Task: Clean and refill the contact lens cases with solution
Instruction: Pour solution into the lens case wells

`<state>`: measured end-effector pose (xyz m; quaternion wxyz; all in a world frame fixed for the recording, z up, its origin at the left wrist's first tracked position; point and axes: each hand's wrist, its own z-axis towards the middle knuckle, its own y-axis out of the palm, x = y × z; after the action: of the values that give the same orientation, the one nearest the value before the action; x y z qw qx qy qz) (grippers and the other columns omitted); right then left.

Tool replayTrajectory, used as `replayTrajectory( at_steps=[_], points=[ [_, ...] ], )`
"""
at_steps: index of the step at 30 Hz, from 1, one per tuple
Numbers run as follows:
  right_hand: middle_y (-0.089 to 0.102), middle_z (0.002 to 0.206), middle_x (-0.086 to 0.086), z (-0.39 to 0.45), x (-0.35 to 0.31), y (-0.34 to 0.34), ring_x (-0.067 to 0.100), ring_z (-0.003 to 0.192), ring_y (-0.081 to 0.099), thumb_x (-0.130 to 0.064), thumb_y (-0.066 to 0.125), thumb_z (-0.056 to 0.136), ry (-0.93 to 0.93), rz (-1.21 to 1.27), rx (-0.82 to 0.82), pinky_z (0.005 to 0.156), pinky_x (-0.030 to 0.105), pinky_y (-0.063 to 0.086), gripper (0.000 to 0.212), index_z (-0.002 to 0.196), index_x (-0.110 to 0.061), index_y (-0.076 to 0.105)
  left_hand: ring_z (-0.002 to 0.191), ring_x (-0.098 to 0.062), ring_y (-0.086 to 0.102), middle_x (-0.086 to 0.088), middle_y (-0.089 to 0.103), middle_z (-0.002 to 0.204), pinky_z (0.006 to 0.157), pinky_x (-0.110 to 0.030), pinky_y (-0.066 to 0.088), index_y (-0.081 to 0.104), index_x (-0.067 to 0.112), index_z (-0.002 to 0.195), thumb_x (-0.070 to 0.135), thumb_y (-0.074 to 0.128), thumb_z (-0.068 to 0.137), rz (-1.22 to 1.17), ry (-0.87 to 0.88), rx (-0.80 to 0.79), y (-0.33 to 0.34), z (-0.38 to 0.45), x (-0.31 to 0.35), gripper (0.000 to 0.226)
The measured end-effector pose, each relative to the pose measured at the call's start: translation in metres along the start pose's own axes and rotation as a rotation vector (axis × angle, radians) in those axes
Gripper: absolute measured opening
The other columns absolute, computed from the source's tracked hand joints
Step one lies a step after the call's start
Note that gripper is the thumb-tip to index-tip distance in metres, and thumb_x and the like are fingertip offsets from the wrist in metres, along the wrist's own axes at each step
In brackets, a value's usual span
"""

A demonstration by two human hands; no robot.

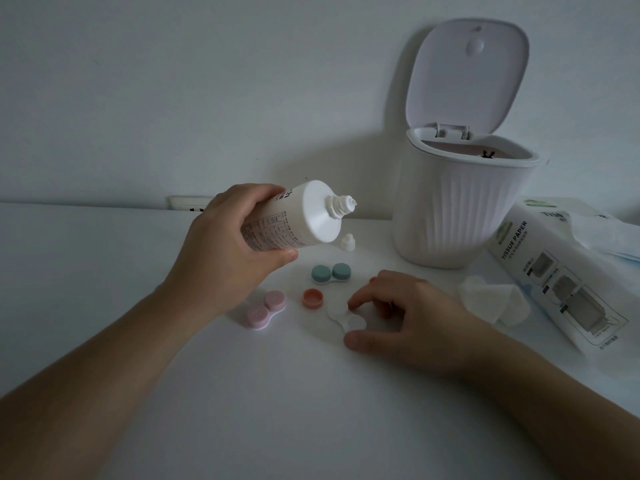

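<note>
The bottle (294, 218) lies nearly level above the table (104, 271), nozzle pointing right, gripped by the left hand (225, 251) with curled fingers. The right hand (401, 317) pinches the open white case (346, 320) against the table, near an orange cap (312, 298). A bin (460, 209) stands far right by the wall.
</note>
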<state>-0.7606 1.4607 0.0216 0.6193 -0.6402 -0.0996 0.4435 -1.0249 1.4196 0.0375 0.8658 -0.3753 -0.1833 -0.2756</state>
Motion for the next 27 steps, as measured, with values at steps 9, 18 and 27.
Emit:
replayTrajectory(
  at_steps=[9,18,27],
  points=[
    [0.055,0.076,-0.012,0.0,0.001,0.005,0.01,0.072,0.056,-0.067,0.066,0.064,0.029,0.105,0.087,0.064,0.022,0.044,0.038,0.087,-0.037,0.072,0.113,-0.006,0.059,0.021,0.062,0.118,0.091,-0.006,0.039,0.061,0.03,0.125,0.017,0.093,0.064,0.017,0.029,-0.008,0.002,0.001,-0.004,0.07],
    [0.069,0.075,-0.018,0.0,0.005,-0.004,-0.003,0.062,0.057,-0.031,0.083,0.076,0.119,0.328,0.141,0.061,0.011,0.046,0.013,0.087,-0.033,0.076,0.113,-0.004,0.056,0.025,0.059,0.118,0.091,-0.001,0.035,0.059,0.034,0.125,0.018,0.093,0.064,0.055,0.066,-0.022,0.001,0.001,-0.012,0.072],
    [0.076,0.078,-0.003,-0.003,0.0,-0.014,0.002,0.064,0.063,-0.02,0.084,0.075,0.204,0.57,0.235,0.063,0.014,0.048,0.016,0.089,-0.028,0.08,0.114,-0.009,0.056,0.015,0.063,0.123,0.093,-0.007,0.036,0.063,0.024,0.127,0.012,0.094,0.062,0.121,0.121,-0.064,-0.002,0.004,-0.015,0.073]
  ],
)
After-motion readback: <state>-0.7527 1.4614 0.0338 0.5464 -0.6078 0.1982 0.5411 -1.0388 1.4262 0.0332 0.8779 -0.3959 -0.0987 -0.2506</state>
